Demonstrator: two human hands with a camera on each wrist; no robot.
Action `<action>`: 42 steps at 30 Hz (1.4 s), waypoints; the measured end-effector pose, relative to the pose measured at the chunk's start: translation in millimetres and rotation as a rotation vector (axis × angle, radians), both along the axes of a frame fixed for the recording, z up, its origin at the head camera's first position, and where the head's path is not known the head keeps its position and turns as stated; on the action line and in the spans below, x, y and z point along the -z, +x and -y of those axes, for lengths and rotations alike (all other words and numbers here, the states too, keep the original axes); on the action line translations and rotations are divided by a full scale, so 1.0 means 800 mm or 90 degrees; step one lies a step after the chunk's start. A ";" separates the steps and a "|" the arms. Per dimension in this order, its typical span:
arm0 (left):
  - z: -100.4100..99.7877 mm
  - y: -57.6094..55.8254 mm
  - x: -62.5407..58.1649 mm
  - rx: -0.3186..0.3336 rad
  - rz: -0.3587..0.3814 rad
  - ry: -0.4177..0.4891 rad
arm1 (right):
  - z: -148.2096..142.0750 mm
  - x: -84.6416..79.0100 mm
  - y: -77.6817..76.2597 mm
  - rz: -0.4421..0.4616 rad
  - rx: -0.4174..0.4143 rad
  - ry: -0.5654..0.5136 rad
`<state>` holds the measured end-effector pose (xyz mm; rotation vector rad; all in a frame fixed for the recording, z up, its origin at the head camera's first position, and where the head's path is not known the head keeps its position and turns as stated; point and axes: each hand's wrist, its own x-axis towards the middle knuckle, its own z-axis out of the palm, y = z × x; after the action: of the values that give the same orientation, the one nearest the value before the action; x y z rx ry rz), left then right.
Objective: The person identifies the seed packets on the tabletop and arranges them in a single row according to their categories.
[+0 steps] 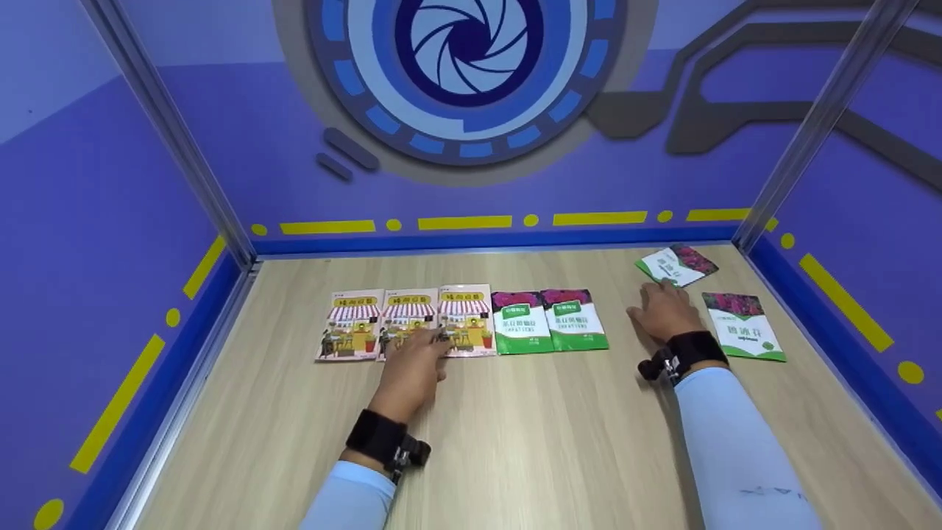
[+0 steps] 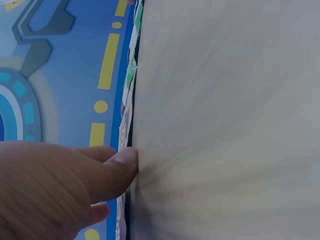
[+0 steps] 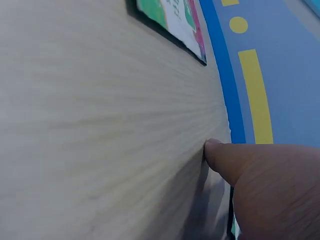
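Three pink packets with a striped shop awning, left (image 1: 347,324), middle (image 1: 409,309) and right (image 1: 465,313), lie side by side. My left hand (image 1: 413,372) rests on the lower part of the middle and right ones, its fingers loosely bent. Beside them are two green-and-white flower packets (image 1: 521,324), (image 1: 576,320). At the back right, my right hand (image 1: 666,313) has its fingertips at the lower edge of a slanted flower packet (image 1: 678,266). Another flower packet (image 1: 745,327) lies to its right. The right wrist view shows the thumb (image 3: 220,155) close to the tabletop.
The packets lie on a light wood table (image 1: 530,442). A purple-blue printed wall (image 1: 471,199) rises along its back edge, with side panels (image 1: 110,294) at left and right. A metal post (image 1: 809,125) stands at the right rear corner.
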<state>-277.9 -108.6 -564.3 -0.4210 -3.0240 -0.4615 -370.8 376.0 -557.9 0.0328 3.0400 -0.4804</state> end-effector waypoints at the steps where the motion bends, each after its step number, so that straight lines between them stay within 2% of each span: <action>1: 0.000 0.001 0.000 -0.003 0.001 -0.004 | -0.001 -0.001 0.000 0.011 -0.005 0.006; 5: 0.000 0.003 0.000 -0.007 0.011 -0.006 | -0.002 -0.005 0.001 0.056 -0.027 0.023; 8: 0.000 0.003 0.001 -0.003 0.014 0.000 | -0.002 -0.008 0.004 0.068 -0.027 0.026; 19: 0.001 0.000 0.003 -0.012 0.033 0.018 | 0.018 -0.006 0.010 0.039 0.021 0.067; 25: 0.003 -0.002 0.004 -0.013 0.029 0.026 | 0.031 -0.009 0.017 -0.007 -0.005 0.008; 29: 0.002 -0.002 0.002 -0.013 0.033 0.023 | 0.036 -0.007 0.023 -0.024 0.007 -0.029; 36: 0.000 -0.001 0.003 -0.018 0.034 0.030 | 0.045 -0.003 0.034 -0.039 0.041 -0.022; 42: 0.001 -0.002 0.003 -0.015 0.036 0.034 | 0.050 0.005 0.041 -0.047 0.040 -0.022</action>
<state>-279.2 -109.6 -566.4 -0.3756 -3.0593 -0.5613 -337.8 336.2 -561.8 0.1122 3.1100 -0.5507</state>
